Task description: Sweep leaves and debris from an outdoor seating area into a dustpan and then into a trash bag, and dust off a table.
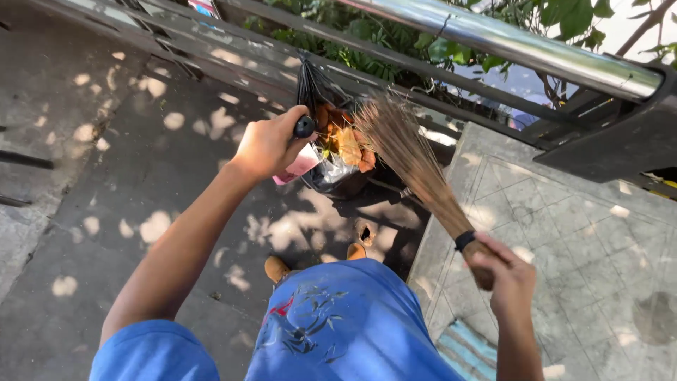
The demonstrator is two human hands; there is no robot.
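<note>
Two hands at one black trash bag (pixel 331 169) of dry leaves (pixel 349 144)

The left hand (pixel 271 144), arm stretched forward, is clenched on a black handle (pixel 304 126) – pink dustpan (pixel 300 166) at the bag's mouth; the right hand (pixel 508 271) grasps one stick broom (pixel 416 159), bristles tilted into the bag.

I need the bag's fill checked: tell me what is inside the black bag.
Dry orange-brown leaves lie atop the black bag. The stick broom covers part of the opening; deeper contents are hidden.

We wear a blue short-sleeved shirt (pixel 352 317) with a dark and red print, and tan shoes (pixel 276 268).
</note>
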